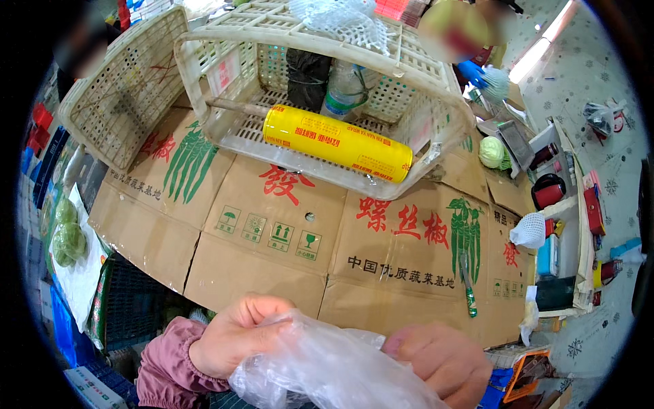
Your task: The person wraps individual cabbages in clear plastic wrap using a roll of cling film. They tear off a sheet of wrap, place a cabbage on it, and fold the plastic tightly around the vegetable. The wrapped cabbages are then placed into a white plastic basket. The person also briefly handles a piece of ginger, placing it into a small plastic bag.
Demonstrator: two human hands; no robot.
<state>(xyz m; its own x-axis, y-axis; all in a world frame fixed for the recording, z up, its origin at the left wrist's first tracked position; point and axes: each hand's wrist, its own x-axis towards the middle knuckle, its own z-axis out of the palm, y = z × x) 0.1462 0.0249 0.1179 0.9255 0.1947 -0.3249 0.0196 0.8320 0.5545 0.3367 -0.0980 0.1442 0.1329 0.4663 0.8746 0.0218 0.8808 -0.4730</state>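
Crumpled, translucent plastic film or a thin bag [322, 363] hangs between my two hands at the bottom of the view. My left hand [242, 332], below a pink gathered cuff, pinches its upper left part between thumb and fingers. On the other side my right hand [442, 360], blurred, has its fingers curled onto the film. Beyond them lies flattened cardboard [265, 271] with red and green print. A knife with a green handle [470, 301] rests on it at the right. A yellow roll of plastic wrap [337, 143] sits on a rod across the mouth of a tipped white plastic crate [398, 191].
Another crate [122, 97] leans at the left. Inside the tipped crate stand a plastic bottle [340, 99] and a black-wrapped object [306, 76]. A cabbage [491, 152] and a white foam net [528, 230] lie right. Wrapped green vegetables [68, 237] lie left. A co-worker's blue-gloved hand [472, 74] holds netted produce.
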